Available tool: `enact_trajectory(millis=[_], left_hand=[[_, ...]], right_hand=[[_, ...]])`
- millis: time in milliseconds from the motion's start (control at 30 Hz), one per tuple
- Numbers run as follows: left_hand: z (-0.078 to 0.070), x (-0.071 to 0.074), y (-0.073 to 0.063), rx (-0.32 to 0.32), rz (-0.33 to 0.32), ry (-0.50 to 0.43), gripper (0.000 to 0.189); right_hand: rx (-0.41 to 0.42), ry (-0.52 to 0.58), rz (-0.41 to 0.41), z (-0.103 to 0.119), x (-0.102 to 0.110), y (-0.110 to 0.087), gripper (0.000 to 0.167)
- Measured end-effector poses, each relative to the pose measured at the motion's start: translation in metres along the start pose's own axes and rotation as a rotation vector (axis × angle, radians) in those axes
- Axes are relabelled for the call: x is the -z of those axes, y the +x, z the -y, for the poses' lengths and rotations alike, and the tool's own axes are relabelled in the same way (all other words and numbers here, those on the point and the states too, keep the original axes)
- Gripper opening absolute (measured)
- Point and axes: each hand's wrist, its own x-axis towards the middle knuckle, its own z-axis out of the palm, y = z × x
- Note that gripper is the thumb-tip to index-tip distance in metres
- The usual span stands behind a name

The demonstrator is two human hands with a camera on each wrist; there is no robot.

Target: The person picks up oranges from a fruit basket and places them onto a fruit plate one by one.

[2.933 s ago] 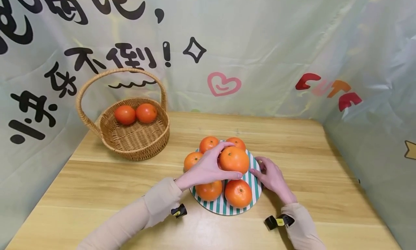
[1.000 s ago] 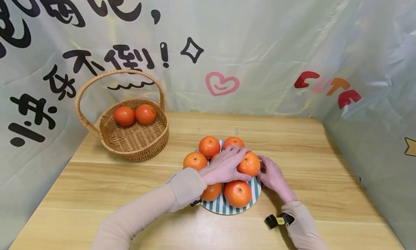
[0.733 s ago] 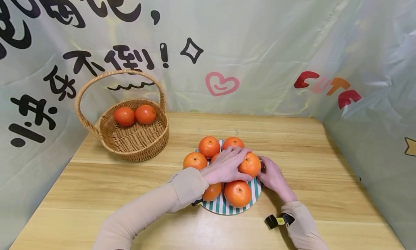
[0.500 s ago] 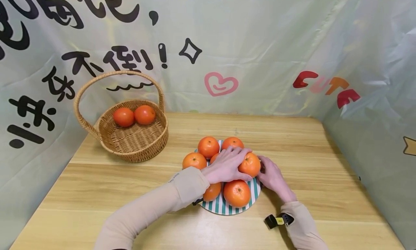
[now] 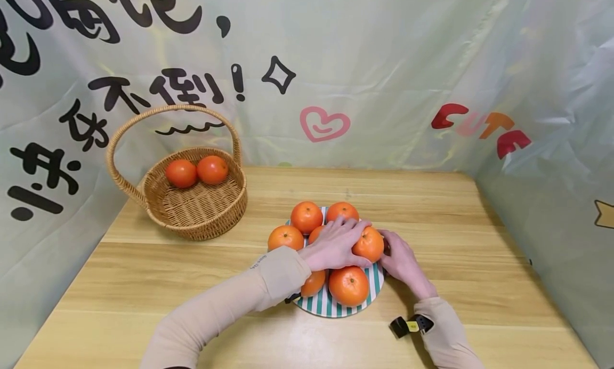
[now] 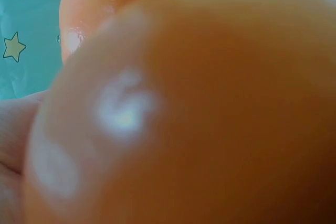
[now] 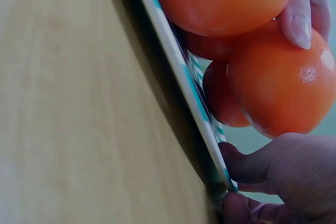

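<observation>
My left hand [image 5: 336,243] reaches over a round plate [image 5: 322,306] with green and white stripes. Its thumb and fingers grip an orange [image 5: 371,245] at the plate's right side; in the right wrist view this orange [image 7: 286,85] sits beside the others. Several more oranges lie around the plate, among them one at the front [image 5: 348,286] and one at the left [image 5: 285,238]. One near the middle is partly hidden by the left hand. At the right edge, my right hand [image 5: 402,258] pinches the plate's rim [image 7: 202,111]. A blurred orange [image 6: 199,114] fills the left wrist view.
A wicker basket [image 5: 211,227] with a tall handle stands at the back left of the wooden table [image 5: 431,209]. Two tomato-like red fruits [image 5: 181,173] lie in it. A printed cloth backdrop [image 5: 384,91] rises behind the table and along both sides.
Since the earliest frame, my left hand has moved the orange rightward and set it at the plate's right side. The right hand has stayed at the rim. Over the last second, hardly anything has moved.
</observation>
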Motion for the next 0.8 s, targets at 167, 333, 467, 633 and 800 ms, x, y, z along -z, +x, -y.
enact_trajectory(millis=[167, 333, 467, 633, 800], left_hand=[[-0.0005, -0.001, -0.0004, 0.003, 0.011, 0.022, 0.079], [-0.0023, -0.0009, -0.0014, 0.016, 0.024, 0.034, 0.082], [-0.0029, -0.0022, -0.0004, 0.014, 0.022, 0.055, 0.082], [-0.0033, -0.0043, 0.001, 0.017, 0.025, 0.063, 0.081], [-0.0048, -0.0046, 0.0015, 0.018, 0.03, 0.072, 0.08]], right_hand=[[-0.004, 0.006, 0.005, -0.0003, 0.0005, -0.0002, 0.052], [-0.003, 0.009, 0.01, -0.0007, 0.0001, 0.0004, 0.054], [-0.003, 0.011, 0.012, -0.0008, -0.0006, 0.0007, 0.055], [-0.003, 0.018, 0.013, -0.0009, -0.0003, 0.0008, 0.056], [-0.007, 0.021, 0.009, -0.0015, 0.0005, 0.0004, 0.055]])
